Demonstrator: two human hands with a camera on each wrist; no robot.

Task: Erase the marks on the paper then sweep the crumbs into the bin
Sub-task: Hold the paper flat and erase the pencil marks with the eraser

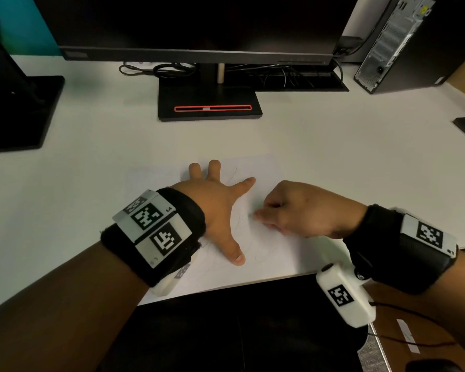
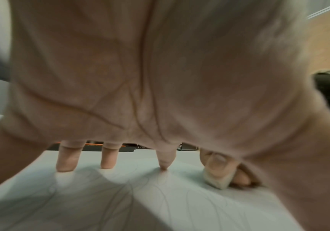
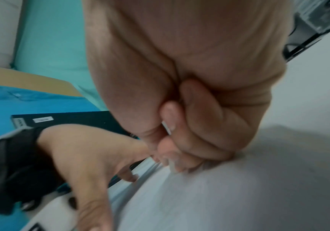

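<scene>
A white sheet of paper (image 1: 269,167) with faint pencil scribbles lies on the white desk near its front edge. My left hand (image 1: 220,200) lies spread on the sheet, fingertips (image 2: 65,165) pressing it flat. Just right of it, my right hand (image 1: 293,210) pinches a small white eraser (image 2: 217,182) between thumb and fingers, its lower edge touching the paper. In the right wrist view the curled fingers (image 3: 188,140) hide nearly all of the eraser. The head view hides the eraser under the hand. No bin shows in any view.
A monitor on a black stand (image 1: 210,103) rises behind the paper, with cables (image 1: 156,69) beside it. A second black stand (image 1: 19,111) sits far left, a computer tower (image 1: 397,41) far right. The desk's front edge (image 1: 226,287) runs just below my wrists.
</scene>
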